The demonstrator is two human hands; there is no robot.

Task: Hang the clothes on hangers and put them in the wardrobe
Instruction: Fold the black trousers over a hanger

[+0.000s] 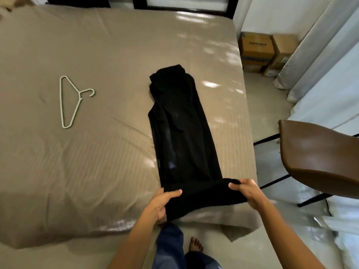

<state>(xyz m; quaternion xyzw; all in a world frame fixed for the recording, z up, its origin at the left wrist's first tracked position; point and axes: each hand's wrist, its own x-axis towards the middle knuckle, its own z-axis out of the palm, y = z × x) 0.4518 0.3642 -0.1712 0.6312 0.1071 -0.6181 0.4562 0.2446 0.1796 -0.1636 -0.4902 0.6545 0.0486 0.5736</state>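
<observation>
On the tan bed (77, 171), a black garment (180, 123) lies lengthwise — left hand (163, 202) and right hand (246, 193) grip its near end.

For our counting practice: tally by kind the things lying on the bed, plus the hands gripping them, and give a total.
hanger: 1
black garment: 1
hands (left hand, right hand): 2
Total: 4

A brown chair (318, 160) stands beside the tan bed (97, 45), cardboard boxes (257, 49) near pale curtains (314, 51).
</observation>
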